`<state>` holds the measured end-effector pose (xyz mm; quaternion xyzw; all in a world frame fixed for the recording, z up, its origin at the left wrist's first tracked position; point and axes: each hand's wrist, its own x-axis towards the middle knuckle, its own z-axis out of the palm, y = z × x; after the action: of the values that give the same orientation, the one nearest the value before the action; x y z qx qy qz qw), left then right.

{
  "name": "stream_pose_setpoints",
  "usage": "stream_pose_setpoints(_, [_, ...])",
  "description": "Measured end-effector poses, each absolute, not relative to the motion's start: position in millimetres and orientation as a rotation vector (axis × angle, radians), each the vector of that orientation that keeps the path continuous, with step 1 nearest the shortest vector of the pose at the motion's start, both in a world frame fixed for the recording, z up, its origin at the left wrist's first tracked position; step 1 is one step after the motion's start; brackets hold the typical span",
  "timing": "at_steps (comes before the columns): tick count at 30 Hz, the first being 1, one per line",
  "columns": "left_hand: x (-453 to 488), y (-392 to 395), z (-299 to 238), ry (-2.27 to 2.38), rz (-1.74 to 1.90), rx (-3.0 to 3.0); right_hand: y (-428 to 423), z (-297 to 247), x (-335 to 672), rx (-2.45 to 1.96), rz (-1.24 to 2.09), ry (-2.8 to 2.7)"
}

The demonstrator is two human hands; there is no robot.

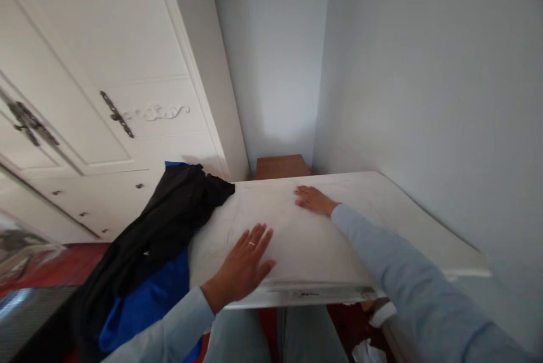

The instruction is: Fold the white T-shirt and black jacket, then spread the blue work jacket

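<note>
Beyond left hand (238,267), wardrobe (93,57) (closed).

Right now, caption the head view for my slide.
Left hand and right hand lie palm-down on a white surface, black cloth and blue cloth draped at its left end.
</note>
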<state>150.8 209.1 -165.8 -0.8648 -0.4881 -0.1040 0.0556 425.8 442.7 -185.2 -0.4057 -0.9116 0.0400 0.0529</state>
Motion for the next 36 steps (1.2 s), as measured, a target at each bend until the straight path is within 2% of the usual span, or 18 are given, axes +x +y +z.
stream_pose_setpoints(4, [158.4, 208.7, -179.4, -1.47, -0.154, -2.689, 444.3, -201.9, 456.2, -1.32, 0.098, -2.746])
stream_pose_setpoints(11, [171.0, 283.4, -167.8, -1.712, -0.033, -2.531, 431.9, -190.6, 520.2, -1.727, 0.117, -2.597])
stream_pose_setpoints(16, [220.2, 314.3, -150.0, -1.66, -0.254, -2.339, 408.7, -168.5, 561.9, -2.182, 0.142, -2.371])
stream_pose_setpoints(19, [252.5, 311.2, -149.2, -1.529, -0.38, -2.513, 398.9, -156.8, 587.1, -2.539, 0.16, -2.108])
stream_pose_setpoints(22, [281.3, 304.0, -155.2, -1.437, -0.385, -2.761, 394.4, -146.8, 606.8, -2.707, 0.196, -2.009])
stream_pose_setpoints(27, [317.1, 304.7, -166.9, -1.378, -0.414, -2.98, 394.6, -139.8, 609.8, -2.581, 0.074, -2.125])
stream_pose_setpoints(32, [327.5, 314.0, -178.6, -1.313, -0.427, -3.023, 414.5, -163.5, 606.4, -1.952, -0.038, -2.495])
stream_pose_setpoints(36, [323.6, 318.8, -183.3, -1.344, -0.437, -2.979, 439.2, -188.9, 622.4, -1.996, 0.088, -2.449])
